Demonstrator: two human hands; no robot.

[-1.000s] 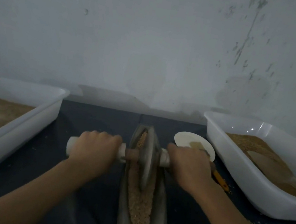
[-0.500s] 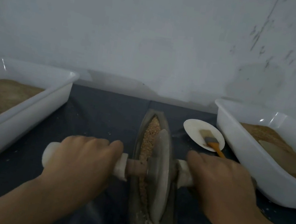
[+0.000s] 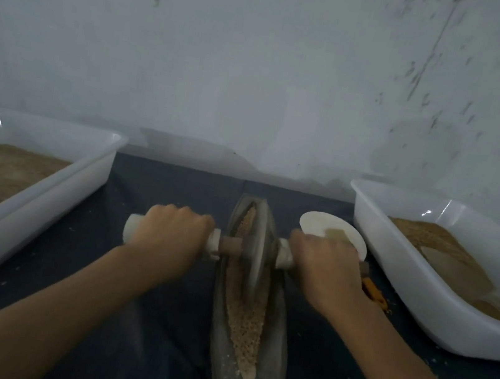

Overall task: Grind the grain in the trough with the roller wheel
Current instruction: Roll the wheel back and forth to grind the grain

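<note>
Roller wheel (image 3: 255, 249) stands on edge in the boat-shaped trough (image 3: 219, 342), toward the trough's far end, disc upright in the groove. Grain (image 3: 248, 323) fills the groove, mostly on the near side of the wheel, a little visible beyond it. Trough lies lengthwise at the middle of the dark tabletop (image 3: 153, 338), far tip pointing at the wall (image 3: 262, 60).

Axle sticks out both sides of the wheel with a white handle (image 3: 134, 231) on each end. Left hand (image 3: 171, 235) wraps the left handle, fingers curled over the top, knuckles up. Right hand (image 3: 325, 266) wraps the right handle the same way, fingers fully curled round it. Both forearms reach in from the near edge.

Small white dish (image 3: 321, 225) sits just right of the trough's far end, partly behind the right hand, with a brush lying across it; brush's orange handle (image 3: 374, 294) pokes out past the right wrist.

2 white plastic tubs: left tub (image 3: 44, 199) along the left edge holds brown ground meal; right tub (image 3: 424, 282) along the right edge holds brown meal and a scoop (image 3: 455, 271) lying in it. Scattered crumbs on the tabletop near the right tub.
</note>
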